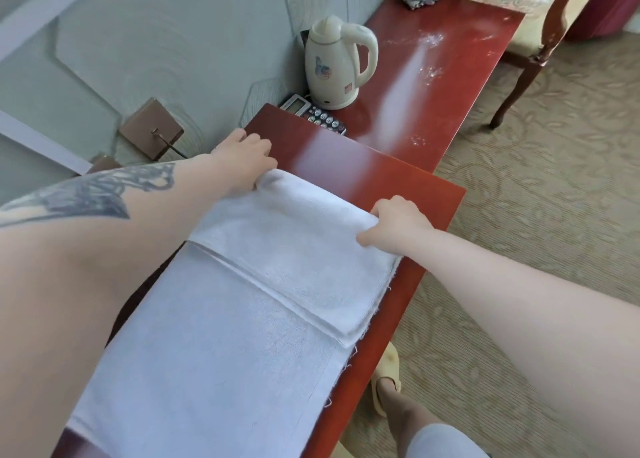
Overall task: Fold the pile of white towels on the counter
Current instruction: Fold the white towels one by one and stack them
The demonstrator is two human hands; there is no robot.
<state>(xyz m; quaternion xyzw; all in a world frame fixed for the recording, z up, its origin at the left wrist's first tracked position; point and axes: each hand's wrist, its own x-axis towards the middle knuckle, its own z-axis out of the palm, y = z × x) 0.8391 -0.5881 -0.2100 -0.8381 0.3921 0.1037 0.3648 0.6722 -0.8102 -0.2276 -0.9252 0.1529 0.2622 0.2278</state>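
We have a white towel (221, 336) lying flat along the red counter (363, 166). Its far part is folded back over itself, so there are two layers there. Our left hand (242, 161) pinches the far left corner of the fold, and our right hand (394, 225) pinches the far right corner, fingers curled on the cloth. We think the towel is soft, light and floppy, so it will sag if we lift it by one spot. The corners look like the best places to hold. The cloth looks fluffy, with loose threads at the edge. The counter is smooth, hard and shiny. A cream kettle (337, 64) stands farther along.
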